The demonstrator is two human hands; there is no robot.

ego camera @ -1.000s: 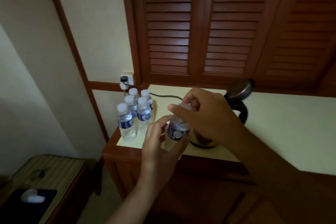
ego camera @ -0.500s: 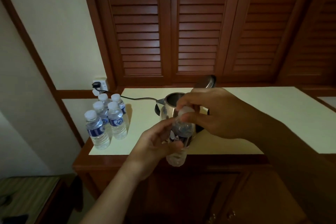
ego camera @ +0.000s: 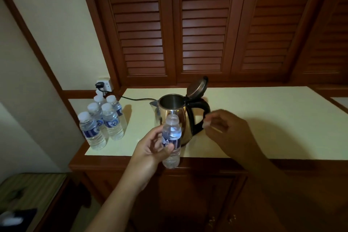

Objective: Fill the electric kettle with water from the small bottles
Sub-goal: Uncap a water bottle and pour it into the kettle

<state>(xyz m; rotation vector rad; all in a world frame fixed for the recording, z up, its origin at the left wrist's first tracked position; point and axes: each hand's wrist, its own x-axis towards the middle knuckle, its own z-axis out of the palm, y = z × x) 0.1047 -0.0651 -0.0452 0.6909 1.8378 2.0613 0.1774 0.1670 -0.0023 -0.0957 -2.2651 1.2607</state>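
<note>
Dark reddish-brown wooden louvred doors point(ego camera: 188, 24) fill the upper part of the head-camera view. A plain cream wall point(ego camera: 56, 24) stands to their left. Below the doors a long cream countertop point(ego camera: 273, 118) sits on a dark wooden cabinet point(ego camera: 188, 194).

At the lower left, off the counter, is a green striped surface point(ego camera: 28, 188).

A shiny stainless steel electric kettle point(ego camera: 183, 117) with a black handle stands on the counter, left of centre. Its hinged lid point(ego camera: 197, 86) is tipped fully back, so the round mouth is open.

A group of five small capped water bottles point(ego camera: 105, 120) stands upright near the counter's left end, well apart from the kettle. They are packed close together, each with a white cap and a blue label.

The left hand point(ego camera: 150, 149) reaches in from below. Its fingers and thumb wrap around the middle of a small clear plastic bottle point(ego camera: 171, 137) with a blue label. This bottle is upright and uncapped, with water inside. It is held off the counter, directly in front of the kettle body. Its open neck sits just below the kettle's rim, and its base hangs in front of the counter's front edge.

The right hand point(ego camera: 229, 133) is over the counter just right of the kettle handle. Its fingers are curled, and the thumb and forefinger pinch a white bottle cap point(ego camera: 206, 123).

A white wall socket point(ego camera: 103, 84) with a black plug sits on the wall behind the bottles. A thin black cord point(ego camera: 139, 98) runs from it across the counter to the kettle.
</note>
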